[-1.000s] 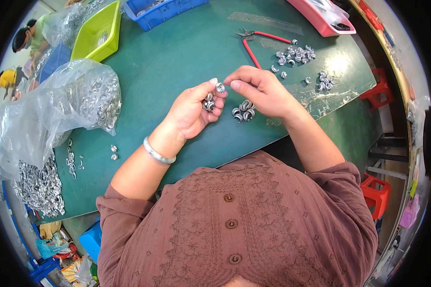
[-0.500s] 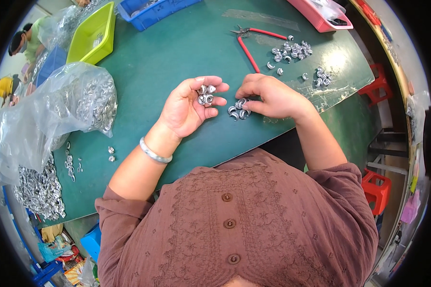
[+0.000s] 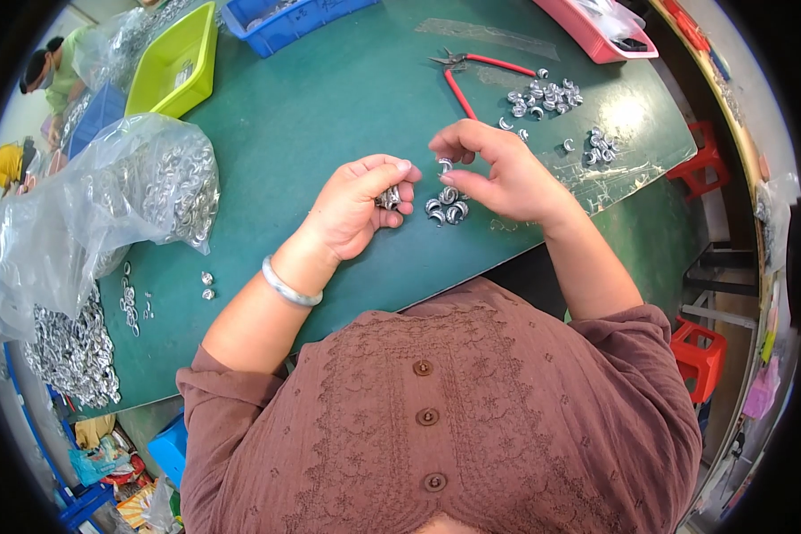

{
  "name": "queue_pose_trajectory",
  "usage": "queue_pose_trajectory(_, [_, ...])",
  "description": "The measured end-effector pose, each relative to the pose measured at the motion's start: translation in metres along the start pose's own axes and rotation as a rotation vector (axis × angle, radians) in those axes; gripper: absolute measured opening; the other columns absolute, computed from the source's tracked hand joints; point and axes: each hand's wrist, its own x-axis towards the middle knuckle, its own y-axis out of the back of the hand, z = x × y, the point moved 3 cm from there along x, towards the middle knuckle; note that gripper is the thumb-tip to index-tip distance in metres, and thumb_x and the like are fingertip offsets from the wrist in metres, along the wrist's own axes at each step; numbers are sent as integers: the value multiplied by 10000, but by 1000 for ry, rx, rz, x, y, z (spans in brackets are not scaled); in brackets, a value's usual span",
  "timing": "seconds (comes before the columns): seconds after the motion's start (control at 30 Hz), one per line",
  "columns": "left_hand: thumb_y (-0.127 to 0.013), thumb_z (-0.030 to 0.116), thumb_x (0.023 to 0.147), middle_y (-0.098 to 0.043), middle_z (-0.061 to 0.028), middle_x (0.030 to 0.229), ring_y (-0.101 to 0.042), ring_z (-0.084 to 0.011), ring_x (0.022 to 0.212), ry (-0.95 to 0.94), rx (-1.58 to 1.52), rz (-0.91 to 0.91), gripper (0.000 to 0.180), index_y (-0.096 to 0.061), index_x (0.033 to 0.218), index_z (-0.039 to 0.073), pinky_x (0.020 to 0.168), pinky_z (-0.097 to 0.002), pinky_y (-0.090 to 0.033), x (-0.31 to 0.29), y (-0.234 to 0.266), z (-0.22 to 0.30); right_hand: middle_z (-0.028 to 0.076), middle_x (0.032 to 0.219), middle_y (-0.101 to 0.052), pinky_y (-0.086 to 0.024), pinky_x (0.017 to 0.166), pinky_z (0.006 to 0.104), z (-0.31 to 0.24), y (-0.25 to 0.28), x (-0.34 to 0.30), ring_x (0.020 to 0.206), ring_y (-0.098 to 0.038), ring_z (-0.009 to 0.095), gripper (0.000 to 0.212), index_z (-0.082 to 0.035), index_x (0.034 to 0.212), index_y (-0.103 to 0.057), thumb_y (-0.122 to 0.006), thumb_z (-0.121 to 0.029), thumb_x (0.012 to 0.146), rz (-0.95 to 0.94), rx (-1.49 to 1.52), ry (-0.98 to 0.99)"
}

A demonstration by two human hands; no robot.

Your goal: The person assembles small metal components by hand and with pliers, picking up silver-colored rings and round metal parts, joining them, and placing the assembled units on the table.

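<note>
Currently apart: left hand (image 3: 351, 203) curled around metal pieces (image 3: 388, 198), right hand (image 3: 505, 175) pinching curved piece (image 3: 446, 166); orange packet (image 3: 135, 505) print illegible.

A dusty reddish-brown top (image 3: 507, 445) fills the lower middle of the frame, its cloth softly creased. Three round, dark brown buttons (image 3: 428, 416) run down its centre line. Tonal embroidery (image 3: 365, 383) with scalloped edges and small flower shapes borders the front on both sides, and tiny stitched motifs dot the plainer cloth beyond. The left sleeve (image 3: 227, 383) and right sleeve (image 3: 641, 325) end in loose, folded cuffs. A smooth, pale grey-white bangle (image 3: 291, 287) circles the left wrist; the left hand (image 3: 351, 209) and right hand (image 3: 516, 182) are bare.
</note>
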Motion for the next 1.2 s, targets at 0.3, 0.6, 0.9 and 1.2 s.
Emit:
queue_pose_trajectory(0.3, [-526,242,866,-542,-7,673,-513,-96,595,-82,176,-33,208,-595,872,46,490,-196,-395,-4,-6,-2,92,800,-542,-448,676,339,-18,-11,8,752,-535,263,389,-27,1011,-526,-650,8,643,118,-224,236])
queue_pose_trajectory(0.6, [-509,178,862,-549,-11,676,-511,-93,593,-122,63,-40,163,-600,879,43,485,-197,-394,-7,-9,3,19,784,-585,-435,617,216,6,-16,3,686,-526,80,209,13,948,-562,-629,-89,778,177,425,-147])
queue_pose_trajectory(0.9, [-598,81,800,-544,-3,697,-487,-61,572,-318,164,50,124,-569,914,43,477,-180,-369,-9,-14,6,33,695,-591,-444,529,194,7,-24,3,601,-541,75,159,5,853,-597,-613,-146,808,136,758,-436])
queue_pose_trajectory(1.2, [-638,27,762,-497,47,700,-421,-8,606,-681,618,91,272,-577,1027,28,540,-147,-338,-13,-15,9,54,697,-590,-449,501,196,8,-28,3,584,-553,93,203,14,829,-566,-585,-188,836,139,880,-524])
